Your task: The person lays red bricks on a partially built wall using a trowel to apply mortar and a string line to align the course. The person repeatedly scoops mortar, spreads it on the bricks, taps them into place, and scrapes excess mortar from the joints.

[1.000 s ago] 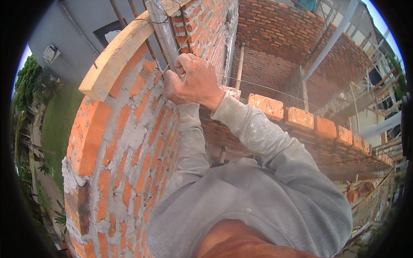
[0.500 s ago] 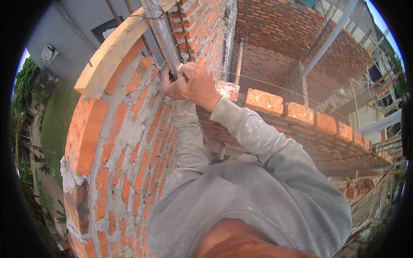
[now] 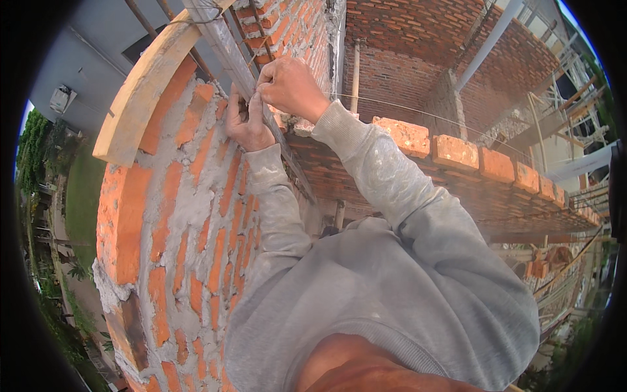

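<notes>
A long grey straight bar [image 3: 225, 49] slants down along the edge of the brick wall [image 3: 176, 222]. My left hand [image 3: 249, 124] is closed at its side, thumb and fingers around the bar's edge. Just above and to the right, my right hand [image 3: 292, 85] is pinched close against the bar, its fingertips meeting the left thumb. A thin pale string [image 3: 418, 112] runs from behind my right wrist toward the far right, over a row of bricks. Its end at my fingers is hidden by the right hand.
A curved wooden board [image 3: 147, 91] caps the wall's left top. Steel rods [image 3: 261, 29] rise beside the bar. To the right runs a lower wall topped with loose-looking orange bricks [image 3: 455, 151]. A grey pole [image 3: 490, 46] slants behind it. Far below left lies grass [image 3: 88, 189].
Both hands have moved slightly up and left relative to my view, and the left hand sits further from the right wrist. More of the bar's lower length shows below the hands.
</notes>
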### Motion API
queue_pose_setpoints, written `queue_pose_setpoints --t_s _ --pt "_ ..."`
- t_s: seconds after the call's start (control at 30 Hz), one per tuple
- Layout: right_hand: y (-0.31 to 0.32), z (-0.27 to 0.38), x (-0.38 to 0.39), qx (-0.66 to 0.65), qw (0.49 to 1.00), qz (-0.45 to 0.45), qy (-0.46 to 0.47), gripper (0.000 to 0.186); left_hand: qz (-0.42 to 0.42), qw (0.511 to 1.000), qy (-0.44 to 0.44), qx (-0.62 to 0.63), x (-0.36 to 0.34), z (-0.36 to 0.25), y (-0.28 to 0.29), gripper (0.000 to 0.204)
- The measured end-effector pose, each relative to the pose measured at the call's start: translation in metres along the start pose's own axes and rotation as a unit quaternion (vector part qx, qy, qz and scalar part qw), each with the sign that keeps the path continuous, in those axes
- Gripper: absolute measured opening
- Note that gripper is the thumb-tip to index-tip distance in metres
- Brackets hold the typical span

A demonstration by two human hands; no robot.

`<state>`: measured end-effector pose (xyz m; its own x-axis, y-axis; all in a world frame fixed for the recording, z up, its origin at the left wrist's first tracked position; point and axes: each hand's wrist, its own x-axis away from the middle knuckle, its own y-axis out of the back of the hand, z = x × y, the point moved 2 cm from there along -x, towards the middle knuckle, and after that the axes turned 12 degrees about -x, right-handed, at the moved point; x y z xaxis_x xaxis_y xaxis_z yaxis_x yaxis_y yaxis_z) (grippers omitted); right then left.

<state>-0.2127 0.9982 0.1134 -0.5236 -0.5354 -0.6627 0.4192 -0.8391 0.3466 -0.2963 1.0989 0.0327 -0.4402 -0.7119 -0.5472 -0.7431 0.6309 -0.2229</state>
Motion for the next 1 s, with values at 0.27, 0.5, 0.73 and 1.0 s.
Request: queue_pose_setpoints --t_s 0.27,0.5,0.73,1.0 --pt "-0.012 -0.024 -0.015 0.233 0.954 0.159 0.099 0.012 -0.017 0.998 -0.045 -0.046 0.007 -0.024 -0.013 0.045" --pt "0.016 -0.001 -0.02 0.03 0.99 0.122 -0.058 0.024 -0.049 0.973 -0.085 -0.209 0.005 -0.023 -0.013 0.052" --pt "0.063 0.054 0.051 -0.054 0.997 -0.021 0.058 0.028 -0.106 0.937 -0.108 -0.316 -0.001 -0.013 -0.023 0.04" --pt "0.065 0.014 0.258 -0.002 0.949 0.256 -0.183 0.027 -0.088 0.941 -0.095 -0.312 -0.023 0.015 -0.017 0.03"
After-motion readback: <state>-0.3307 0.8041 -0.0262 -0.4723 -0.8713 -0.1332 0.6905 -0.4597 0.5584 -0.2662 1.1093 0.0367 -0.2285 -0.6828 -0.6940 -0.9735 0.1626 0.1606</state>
